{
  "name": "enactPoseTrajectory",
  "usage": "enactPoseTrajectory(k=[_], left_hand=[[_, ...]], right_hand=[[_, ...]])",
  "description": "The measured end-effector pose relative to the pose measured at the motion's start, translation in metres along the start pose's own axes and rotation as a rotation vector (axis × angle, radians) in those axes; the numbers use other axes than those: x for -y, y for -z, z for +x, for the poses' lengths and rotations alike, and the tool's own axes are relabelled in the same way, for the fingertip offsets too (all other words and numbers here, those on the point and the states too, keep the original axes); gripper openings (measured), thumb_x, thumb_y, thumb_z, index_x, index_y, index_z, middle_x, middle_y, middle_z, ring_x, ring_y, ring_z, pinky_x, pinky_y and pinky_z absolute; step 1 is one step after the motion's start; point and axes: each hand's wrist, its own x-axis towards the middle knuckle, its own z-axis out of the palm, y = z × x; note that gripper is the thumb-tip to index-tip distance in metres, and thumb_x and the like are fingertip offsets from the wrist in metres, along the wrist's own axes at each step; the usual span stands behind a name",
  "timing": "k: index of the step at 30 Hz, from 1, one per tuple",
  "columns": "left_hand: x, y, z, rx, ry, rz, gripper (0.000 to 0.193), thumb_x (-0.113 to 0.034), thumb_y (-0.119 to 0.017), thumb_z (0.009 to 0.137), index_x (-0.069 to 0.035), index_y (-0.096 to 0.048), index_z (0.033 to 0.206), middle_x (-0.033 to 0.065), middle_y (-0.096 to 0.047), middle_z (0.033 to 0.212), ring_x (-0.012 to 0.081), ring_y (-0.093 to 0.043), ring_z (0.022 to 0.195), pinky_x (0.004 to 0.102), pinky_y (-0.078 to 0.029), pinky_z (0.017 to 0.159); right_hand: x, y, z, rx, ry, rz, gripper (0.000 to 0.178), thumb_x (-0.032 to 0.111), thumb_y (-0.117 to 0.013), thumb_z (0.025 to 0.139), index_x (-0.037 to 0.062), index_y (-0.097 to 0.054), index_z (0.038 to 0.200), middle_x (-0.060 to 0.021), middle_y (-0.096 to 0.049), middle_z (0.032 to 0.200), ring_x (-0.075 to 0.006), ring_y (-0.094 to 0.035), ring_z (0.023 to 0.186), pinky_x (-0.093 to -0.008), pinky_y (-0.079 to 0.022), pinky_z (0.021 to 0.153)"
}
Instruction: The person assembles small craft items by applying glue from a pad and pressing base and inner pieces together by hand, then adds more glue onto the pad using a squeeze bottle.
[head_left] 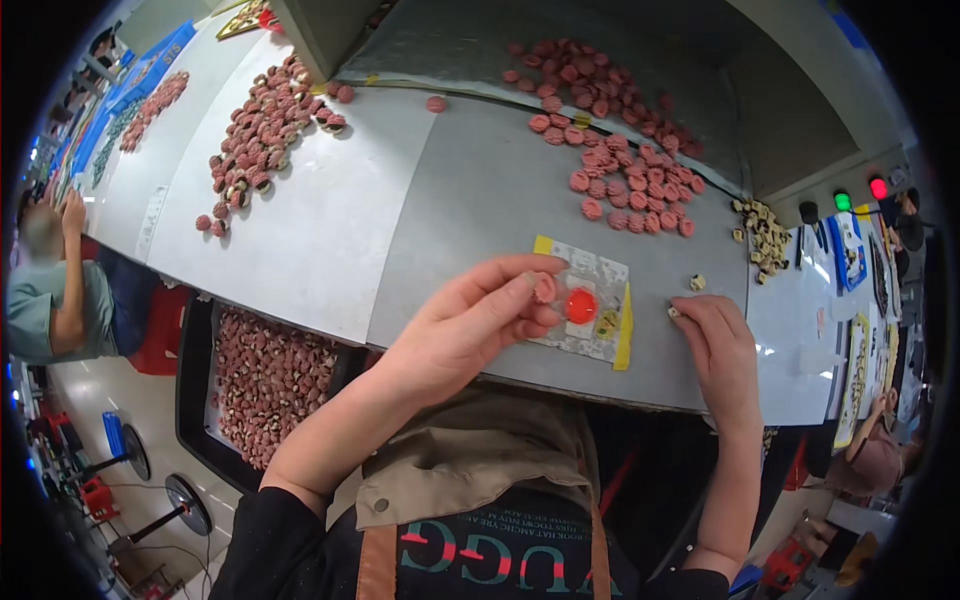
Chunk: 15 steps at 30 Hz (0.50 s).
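My left hand (pixel 470 315) pinches a pink, ridged, hollow round piece (pixel 543 288) between thumb and fingers, just above the left side of a patterned mat (pixel 597 262). A glossy red round thing (pixel 580 306) sits on that mat, right beside my left fingertips. To the right of the mat, near the table's front, my right hand (pixel 718 345) has its thumb and fingertips closed on a small cream-coloured piece (pixel 674 312). A loose cream piece with a dark middle (pixel 697 282) lies just beyond my right fingers.
Pink hollow pieces (pixel 640 185) spread over the table's back. Cream pieces (pixel 764 240) are heaped at the right. Pink pieces with cream and dark insides (pixel 262 135) lie at the left. A black bin (pixel 190 425) full of them stands below the table. People sit at both sides.
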Motion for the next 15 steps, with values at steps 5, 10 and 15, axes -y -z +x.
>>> enactPoseTrajectory(k=[5,10,15], left_hand=[[0.001,0.004,-0.002,0.012,0.022,-0.076,0.035,-0.017,-0.045,0.100,-0.001,-0.046,0.131,0.0021,-0.056,0.109,0.0093,-0.054,0.095,0.0257,-0.044,0.088],[0.001,0.003,-0.003,0.003,0.009,-0.076,0.036,-0.015,-0.048,0.098,-0.001,-0.046,0.132,0.0026,-0.056,0.111,0.0109,-0.055,0.099,0.0272,-0.045,0.091],[0.000,0.002,-0.003,-0.038,-0.029,-0.008,0.033,-0.015,-0.051,0.097,-0.002,-0.048,0.128,0.0042,-0.056,0.112,0.0130,-0.057,0.104,0.0279,-0.046,0.092]], right_hand=[[0.007,0.008,0.006,0.147,-0.172,0.047,0.016,-0.004,-0.063,0.079,-0.0004,-0.059,0.095,-0.0112,-0.058,0.090,-0.0251,-0.060,0.081,-0.0318,-0.049,0.072],[0.025,0.001,0.012,0.126,-0.160,0.166,0.018,-0.001,-0.065,0.078,0.0002,-0.059,0.095,-0.0103,-0.057,0.090,-0.0240,-0.059,0.079,-0.0305,-0.049,0.070],[0.055,-0.025,0.027,0.087,-0.007,0.143,0.021,0.001,-0.070,0.075,0.0016,-0.061,0.094,-0.0102,-0.056,0.088,-0.0248,-0.058,0.080,-0.0317,-0.048,0.070]])
